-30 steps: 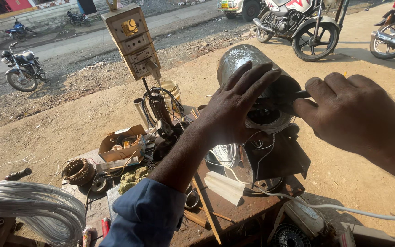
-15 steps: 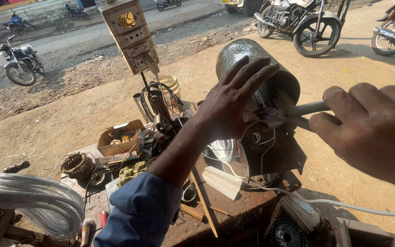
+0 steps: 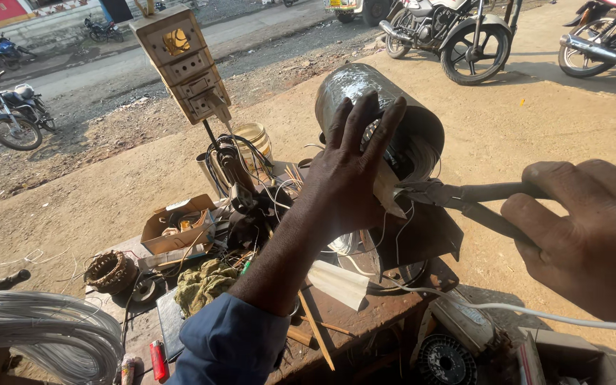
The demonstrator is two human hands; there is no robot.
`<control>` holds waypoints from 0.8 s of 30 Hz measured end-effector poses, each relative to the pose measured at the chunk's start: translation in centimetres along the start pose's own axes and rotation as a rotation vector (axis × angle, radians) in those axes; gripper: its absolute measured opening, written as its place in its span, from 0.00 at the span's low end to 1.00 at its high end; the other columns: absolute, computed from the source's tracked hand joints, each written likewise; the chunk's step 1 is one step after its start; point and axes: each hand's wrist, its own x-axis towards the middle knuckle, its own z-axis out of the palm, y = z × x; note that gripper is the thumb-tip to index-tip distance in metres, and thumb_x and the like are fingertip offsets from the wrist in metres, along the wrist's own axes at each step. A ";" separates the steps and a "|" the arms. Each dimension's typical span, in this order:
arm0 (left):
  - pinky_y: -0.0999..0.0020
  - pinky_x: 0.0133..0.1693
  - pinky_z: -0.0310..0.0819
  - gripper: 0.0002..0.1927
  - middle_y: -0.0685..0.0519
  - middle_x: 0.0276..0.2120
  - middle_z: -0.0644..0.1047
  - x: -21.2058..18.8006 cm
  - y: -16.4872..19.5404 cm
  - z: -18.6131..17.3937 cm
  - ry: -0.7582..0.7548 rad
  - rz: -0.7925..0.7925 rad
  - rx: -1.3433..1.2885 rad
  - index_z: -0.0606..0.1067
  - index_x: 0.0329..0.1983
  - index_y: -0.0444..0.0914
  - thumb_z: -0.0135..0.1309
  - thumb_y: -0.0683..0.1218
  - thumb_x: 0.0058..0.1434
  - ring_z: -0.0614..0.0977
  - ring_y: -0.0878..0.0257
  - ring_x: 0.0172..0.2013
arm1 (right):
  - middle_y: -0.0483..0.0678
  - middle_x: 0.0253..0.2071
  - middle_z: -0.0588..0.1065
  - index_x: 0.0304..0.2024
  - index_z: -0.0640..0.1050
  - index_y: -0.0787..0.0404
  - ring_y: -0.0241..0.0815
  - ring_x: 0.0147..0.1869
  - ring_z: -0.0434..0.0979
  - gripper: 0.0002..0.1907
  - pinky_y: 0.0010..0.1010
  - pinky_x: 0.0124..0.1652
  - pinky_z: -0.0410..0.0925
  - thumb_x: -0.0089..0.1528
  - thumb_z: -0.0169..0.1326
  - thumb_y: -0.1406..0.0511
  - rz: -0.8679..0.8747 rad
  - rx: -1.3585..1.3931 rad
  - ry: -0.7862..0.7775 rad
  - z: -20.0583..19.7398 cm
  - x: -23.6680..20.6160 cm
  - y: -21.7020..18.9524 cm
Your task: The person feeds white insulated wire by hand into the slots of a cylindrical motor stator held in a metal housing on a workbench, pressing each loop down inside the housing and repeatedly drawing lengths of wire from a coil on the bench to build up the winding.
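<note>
A dark metal motor cylinder with wire windings inside stands tilted on the workbench. My left hand lies flat against its open end, fingers spread and pointing up. My right hand grips the handles of dark pliers, whose jaws pinch a pale strip of insulating paper at the cylinder's mouth, just beside my left palm. Thin wires hang down from the windings below the pliers.
A cardboard box of parts, a copper coil, a rag, a red lighter and a tangle of cables litter the bench. A switch box stands on a post. White wire bundle lies left. Motorcycles parked behind.
My right hand has pulled back to the right, so the pliers now show fully, gripping the paper strip. My left hand has slid lower on the cylinder's end.
</note>
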 end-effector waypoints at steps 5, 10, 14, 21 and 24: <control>0.32 0.62 0.65 0.78 0.41 0.75 0.50 -0.7 -0.2 1.1 0.138 0.035 -0.035 0.46 0.76 0.52 0.82 0.58 0.25 0.51 0.30 0.74 | 0.58 0.43 0.77 0.37 0.79 0.57 0.46 0.37 0.82 0.18 0.35 0.34 0.76 0.46 0.69 0.62 0.170 0.188 0.121 0.9 -3.8 -1.7; 0.36 0.71 0.57 0.75 0.41 0.76 0.54 -1.5 -1.7 1.9 0.288 0.144 -0.117 0.48 0.78 0.46 0.81 0.59 0.30 0.56 0.35 0.75 | 0.57 0.33 0.75 0.37 0.76 0.66 0.44 0.33 0.75 0.14 0.31 0.30 0.68 0.54 0.68 0.68 0.516 0.440 0.262 3.8 -6.0 -1.6; 0.40 0.71 0.60 0.64 0.41 0.75 0.59 -2.4 -2.7 2.0 0.343 0.137 -0.148 0.50 0.78 0.43 0.78 0.54 0.45 0.62 0.40 0.74 | 0.54 0.28 0.73 0.43 0.73 0.70 0.36 0.28 0.73 0.11 0.26 0.28 0.64 0.64 0.63 0.72 0.913 0.957 0.480 9.7 -7.8 -3.2; 0.52 0.68 0.72 0.28 0.44 0.64 0.75 -8.5 -8.0 -3.1 0.561 -0.002 -0.151 0.69 0.68 0.36 0.65 0.42 0.67 0.77 0.50 0.65 | 0.54 0.27 0.74 0.38 0.74 0.74 0.36 0.28 0.70 0.07 0.28 0.27 0.63 0.59 0.60 0.78 1.278 1.325 0.442 20.6 -18.5 -10.1; 0.67 0.50 0.78 0.11 0.48 0.51 0.80 -14.6 -10.2 -3.1 0.825 -0.211 -0.254 0.77 0.57 0.35 0.62 0.39 0.73 0.82 0.61 0.48 | 0.50 0.30 0.73 0.40 0.76 0.71 0.33 0.31 0.70 0.09 0.26 0.34 0.65 0.57 0.61 0.77 1.281 1.393 0.231 23.3 -23.2 -14.8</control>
